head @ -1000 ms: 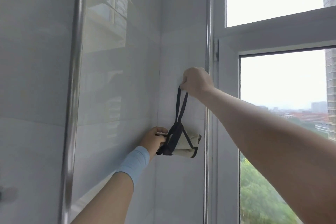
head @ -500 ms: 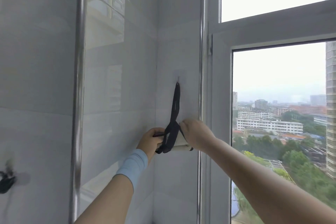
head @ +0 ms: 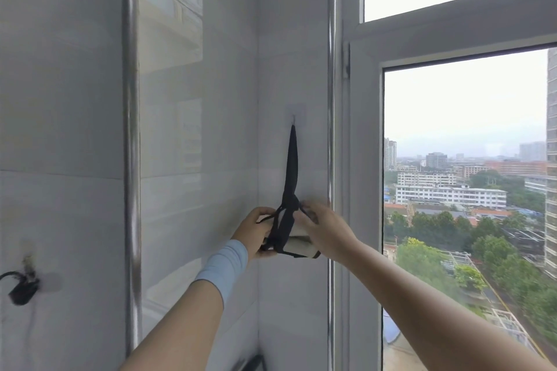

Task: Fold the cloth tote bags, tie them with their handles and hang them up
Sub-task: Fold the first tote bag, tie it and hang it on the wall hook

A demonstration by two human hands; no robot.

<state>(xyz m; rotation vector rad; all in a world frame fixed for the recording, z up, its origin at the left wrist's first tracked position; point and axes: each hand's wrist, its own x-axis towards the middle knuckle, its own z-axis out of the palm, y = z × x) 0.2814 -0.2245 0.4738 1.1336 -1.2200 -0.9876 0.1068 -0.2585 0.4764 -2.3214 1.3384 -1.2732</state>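
Two hands hold the bag [head: 299, 245] near the wall [head: 295, 39] corner: left hand [head: 256, 232] grips its left end, right hand [head: 327, 230] its right. Its long axis lies nearly level, dipping rightward; the handle [head: 291, 166] runs straight up to the hook [head: 294, 121].

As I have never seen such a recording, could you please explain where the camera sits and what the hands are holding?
There is no machine: a person wears one wide camera on the head, looking forward and down at their own arms. The left hand grips a folded tote bag, cream cloth tied with its black handle. That handle loops over a small wall hook beside the window. The right hand is at the bundle's other end, too blurred to judge its grip.
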